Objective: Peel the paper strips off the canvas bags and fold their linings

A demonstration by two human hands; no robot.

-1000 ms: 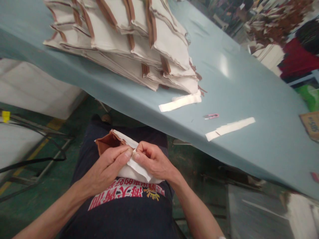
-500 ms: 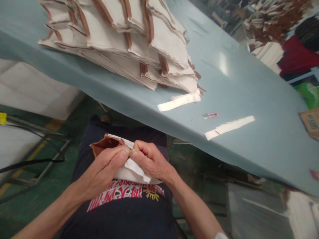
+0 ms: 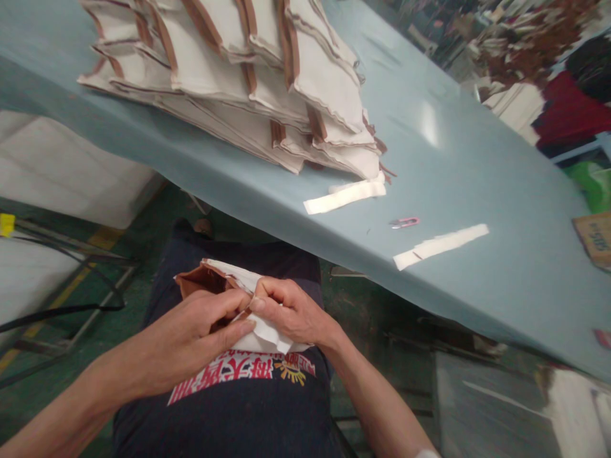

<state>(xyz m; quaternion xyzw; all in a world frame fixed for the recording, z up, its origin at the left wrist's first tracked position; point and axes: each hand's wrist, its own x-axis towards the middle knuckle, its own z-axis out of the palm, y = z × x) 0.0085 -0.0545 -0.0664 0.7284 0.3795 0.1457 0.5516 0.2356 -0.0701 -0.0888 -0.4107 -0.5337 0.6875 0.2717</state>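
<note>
A small white cloth piece with a brown lining (image 3: 224, 283) lies in my lap, below the table edge. My left hand (image 3: 191, 334) rests on it with fingers stretched toward the middle, fingertips pressing the cloth. My right hand (image 3: 286, 312) pinches the cloth's white edge between thumb and fingers. The two hands meet over the piece. On the blue table (image 3: 453, 146) above stands a big stack of the same white, brown-trimmed pieces (image 3: 248, 76).
Two white strips (image 3: 344, 196) (image 3: 442, 245) and pink thread snips (image 3: 403, 222) lie near the table's front edge. A cardboard box (image 3: 596, 238) sits at the right. Black metal frames (image 3: 67, 286) stand on the green floor to my left.
My left hand has slid forward and flattened over the cloth, its fingers now stretched rather than pinching. The right hand keeps its pinch. The cloth has shifted slightly.
</note>
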